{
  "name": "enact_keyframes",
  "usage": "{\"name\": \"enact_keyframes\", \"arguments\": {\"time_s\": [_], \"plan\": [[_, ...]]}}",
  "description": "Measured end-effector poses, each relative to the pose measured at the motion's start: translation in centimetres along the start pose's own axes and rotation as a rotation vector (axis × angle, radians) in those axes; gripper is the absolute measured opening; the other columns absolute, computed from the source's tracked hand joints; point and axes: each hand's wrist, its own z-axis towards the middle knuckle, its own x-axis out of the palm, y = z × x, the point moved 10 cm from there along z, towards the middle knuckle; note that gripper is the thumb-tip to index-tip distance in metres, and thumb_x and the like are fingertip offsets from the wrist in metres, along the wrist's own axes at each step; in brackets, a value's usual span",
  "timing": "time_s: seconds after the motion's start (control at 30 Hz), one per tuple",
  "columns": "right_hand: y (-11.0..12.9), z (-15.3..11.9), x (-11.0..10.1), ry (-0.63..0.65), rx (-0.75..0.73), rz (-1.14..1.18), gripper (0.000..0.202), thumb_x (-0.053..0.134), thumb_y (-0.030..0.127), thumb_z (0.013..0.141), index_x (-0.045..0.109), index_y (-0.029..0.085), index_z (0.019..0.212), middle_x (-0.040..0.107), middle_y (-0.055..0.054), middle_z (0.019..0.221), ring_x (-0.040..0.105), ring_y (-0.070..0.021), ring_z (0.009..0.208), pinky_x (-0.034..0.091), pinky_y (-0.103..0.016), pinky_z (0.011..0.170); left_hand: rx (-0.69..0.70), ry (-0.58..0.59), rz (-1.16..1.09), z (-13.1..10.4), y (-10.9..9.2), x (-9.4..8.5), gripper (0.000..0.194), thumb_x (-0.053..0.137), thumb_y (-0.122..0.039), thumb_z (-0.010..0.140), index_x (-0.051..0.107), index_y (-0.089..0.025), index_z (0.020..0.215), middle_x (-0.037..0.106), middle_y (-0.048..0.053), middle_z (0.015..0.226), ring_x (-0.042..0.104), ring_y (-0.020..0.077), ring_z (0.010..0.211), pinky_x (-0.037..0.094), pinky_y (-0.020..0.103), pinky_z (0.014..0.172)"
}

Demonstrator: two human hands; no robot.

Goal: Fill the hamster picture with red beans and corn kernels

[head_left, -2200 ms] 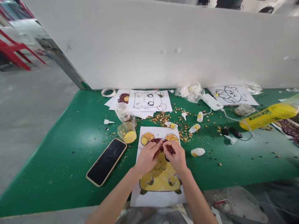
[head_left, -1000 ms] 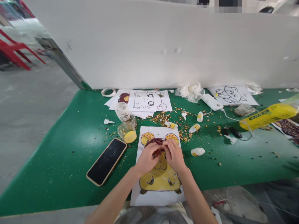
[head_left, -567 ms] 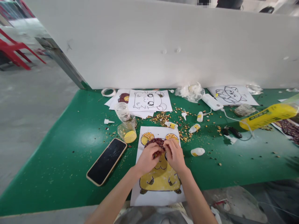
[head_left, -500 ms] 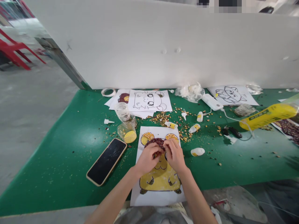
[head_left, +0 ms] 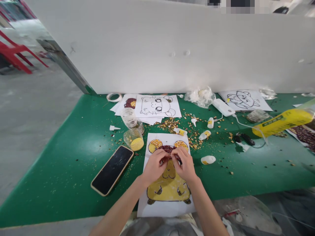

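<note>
A paper picture of a bear-like animal (head_left: 165, 191) lies in front of me, its body covered in yellow grains and its ears in orange kernels. Dark red beans (head_left: 167, 149) form a band across the top of its head. Over that band, my left hand (head_left: 155, 164) has its fingers pinched, and whatever is between them is too small to make out. My right hand (head_left: 183, 163) is closed the same way, its fingertips nearly meeting the left ones. Both hands hide the animal's eyes and part of the bean band.
Left of the picture lie a phone (head_left: 112, 170) and a clear jar with yellow grains (head_left: 134, 140). Small glue bottles (head_left: 208, 160) and scattered kernels (head_left: 169, 124) are to the right and behind. Farther right is a yellow bottle (head_left: 283, 123). A white panel (head_left: 147, 49) borders the back.
My fingertips have come closer together over the bean band. My left hand has shifted slightly, showing more beans. Nothing else on the table has moved.
</note>
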Motion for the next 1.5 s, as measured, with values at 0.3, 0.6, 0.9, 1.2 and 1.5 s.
{"name": "enact_keyframes", "arguments": {"time_s": [0.3,0.6,0.9,1.2,1.5], "plan": [[0.1,0.1,0.0,-0.003,-0.005,0.016,0.009,0.048,0.018,0.087,0.055,0.021,0.091,0.06,-0.006,0.085,0.055,-0.0199,0.083,0.045,-0.032,0.073,0.022,0.011,0.047,0.0,-0.1,0.2,0.017,0.048,-0.004,0.076,0.06,-0.016,0.08,0.058,0.004,0.08,0.054,0.0172,0.078,0.044,0.028,0.07],[-0.4,0.1,0.6,0.024,0.012,-0.035,0.014,0.041,0.017,0.091,0.052,0.021,0.083,0.057,-0.005,0.081,0.052,-0.0192,0.079,0.042,-0.031,0.069,0.038,0.031,0.07,-0.1,-0.1,0.5,0.021,0.048,-0.004,0.079,0.062,-0.016,0.089,0.059,0.005,0.085,0.055,0.0181,0.083,0.045,0.029,0.075],[-0.7,0.1,0.6,-0.004,0.006,-0.045,0.015,0.037,0.016,0.091,0.049,0.021,0.084,0.053,-0.005,0.081,0.05,-0.0186,0.079,0.042,-0.03,0.069,0.043,0.017,0.052,-0.2,-0.1,0.4,0.026,0.049,-0.004,0.079,0.063,-0.018,0.096,0.061,0.005,0.09,0.056,0.0184,0.087,0.046,0.031,0.079],[-0.9,0.2,-0.2,-0.059,0.053,-0.044,0.016,0.038,0.017,0.092,0.05,0.021,0.082,0.054,-0.005,0.08,0.051,-0.0189,0.077,0.042,-0.03,0.066,0.037,0.005,0.052,-0.2,-0.2,0.1,0.028,0.048,-0.004,0.08,0.064,-0.018,0.098,0.063,0.005,0.092,0.057,0.0178,0.088,0.046,0.03,0.08],[-0.6,0.2,-0.2,-0.045,0.035,0.028,0.012,0.045,0.02,0.091,0.056,0.021,0.085,0.06,-0.005,0.081,0.054,-0.0183,0.079,0.043,-0.03,0.071,0.045,0.016,0.09,-0.2,-0.1,0.3,0.024,0.049,-0.005,0.08,0.063,-0.016,0.094,0.062,0.006,0.089,0.056,0.0187,0.086,0.046,0.03,0.077]]}}
